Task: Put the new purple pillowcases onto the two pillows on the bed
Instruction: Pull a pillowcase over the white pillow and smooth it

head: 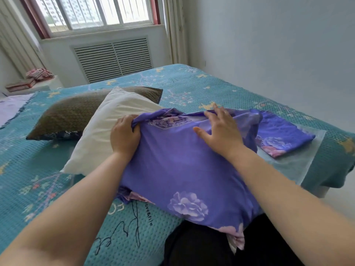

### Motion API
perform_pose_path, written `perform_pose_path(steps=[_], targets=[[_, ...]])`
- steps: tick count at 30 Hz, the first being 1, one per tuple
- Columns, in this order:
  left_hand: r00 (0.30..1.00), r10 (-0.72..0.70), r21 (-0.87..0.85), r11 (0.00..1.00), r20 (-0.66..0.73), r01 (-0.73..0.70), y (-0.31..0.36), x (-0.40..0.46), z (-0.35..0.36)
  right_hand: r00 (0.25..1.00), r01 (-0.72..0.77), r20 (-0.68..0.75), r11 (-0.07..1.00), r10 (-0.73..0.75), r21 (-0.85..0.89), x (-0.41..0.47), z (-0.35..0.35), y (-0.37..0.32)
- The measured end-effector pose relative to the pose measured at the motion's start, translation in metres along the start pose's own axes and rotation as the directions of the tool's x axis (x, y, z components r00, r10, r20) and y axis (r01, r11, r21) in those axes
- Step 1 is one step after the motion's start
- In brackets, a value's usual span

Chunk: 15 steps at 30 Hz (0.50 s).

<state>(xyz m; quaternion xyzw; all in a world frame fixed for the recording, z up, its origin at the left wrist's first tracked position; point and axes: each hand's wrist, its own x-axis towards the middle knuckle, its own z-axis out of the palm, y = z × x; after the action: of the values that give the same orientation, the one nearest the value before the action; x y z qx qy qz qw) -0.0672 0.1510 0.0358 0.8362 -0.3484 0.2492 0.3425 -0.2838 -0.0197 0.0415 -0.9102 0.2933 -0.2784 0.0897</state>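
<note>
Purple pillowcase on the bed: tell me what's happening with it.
A person is pulling the purple pillowcase over a white pillow. The left hand grips its bunched open edge; the right hand rests flat on the fabric. About half the pillow is still bare. A second folded pillowcase and a brown pillow wait on the bed.

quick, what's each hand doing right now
Left hand: grips the bunched edge of the pillowcase.
Right hand: open, fingers spread, pressing flat on the pillowcase.

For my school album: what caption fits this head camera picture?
Two hands pull a purple flowered pillowcase over a white pillow.
</note>
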Motion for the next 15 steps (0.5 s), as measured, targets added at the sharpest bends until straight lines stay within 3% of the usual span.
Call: perform_pose_path(steps=[3, 6, 8, 10, 12, 15], targets=[[0.99, -0.131, -0.1, 0.987, -0.043, 0.126, -0.001, -0.004, -0.016, 0.981, 0.121, 0.171, 0.979, -0.092, -0.164, 0.036, -0.007, -0.018], [0.974, -0.198, -0.267, 0.95, -0.106, 0.164, -0.011, -0.016, -0.03, 0.948, -0.006, 0.312, 0.98, 0.069, -0.2, 0.059, -0.014, -0.023], [0.983, -0.139, -0.288, 0.953, -0.124, 0.098, -0.02, -0.023, -0.036, 0.869, -0.064, 0.48, 0.99, 0.117, -0.125, 0.059, -0.021, -0.028], [0.993, -0.005, -0.22, 0.975, -0.119, -0.022, -0.025, -0.023, -0.043, 0.801, -0.044, 0.598, 0.999, 0.034, 0.002, 0.05, -0.026, -0.036], [0.993, 0.115, -0.138, 0.984, 0.011, -0.113, -0.021, -0.014, -0.05, 0.8, 0.004, 0.593, 0.99, -0.088, 0.141, 0.039, -0.034, -0.045], [0.931, 0.21, -0.08, 0.977, 0.299, -0.195, 0.003, 0.009, -0.064, 0.836, 0.127, 0.493, 0.959, -0.24, 0.252, 0.027, -0.048, -0.062]])
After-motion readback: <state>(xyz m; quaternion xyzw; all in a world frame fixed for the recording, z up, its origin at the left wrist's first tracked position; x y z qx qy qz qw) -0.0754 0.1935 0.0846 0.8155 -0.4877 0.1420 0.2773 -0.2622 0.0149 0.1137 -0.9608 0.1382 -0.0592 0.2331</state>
